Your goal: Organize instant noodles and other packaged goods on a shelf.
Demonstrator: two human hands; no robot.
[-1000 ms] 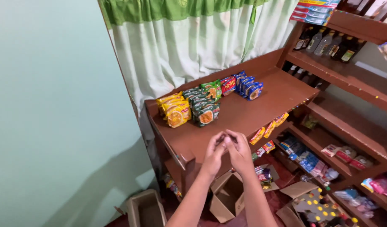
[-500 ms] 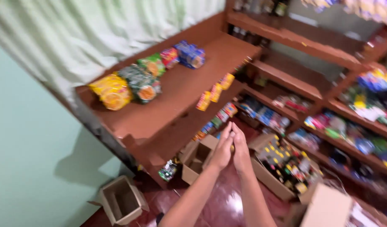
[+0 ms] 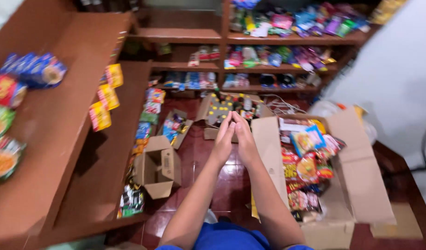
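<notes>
My left hand (image 3: pixel 223 139) and my right hand (image 3: pixel 243 138) are pressed together palm to palm in front of me, fingers straight and pointing away. Neither holds anything. They hover above the dark red tiled floor (image 3: pixel 227 180). Just to their right stands a large open cardboard box (image 3: pixel 361 185) filled with several colourful snack packets (image 3: pixel 308 162). Beyond my fingertips lies an open carton of small bottles (image 3: pixel 227 109).
A brown wooden shelf unit (image 3: pixel 51 139) runs along the left, with bagged snacks (image 3: pixel 34 69) on top and yellow packets (image 3: pixel 106 95) on its edge. A small empty cardboard box (image 3: pixel 158 167) sits on the floor. Stocked shelves (image 3: pixel 278 51) line the back wall.
The view has swung to the right and down, from the wooden shelf top to the floor and the open boxes. My hands stay pressed together in front of me.
</notes>
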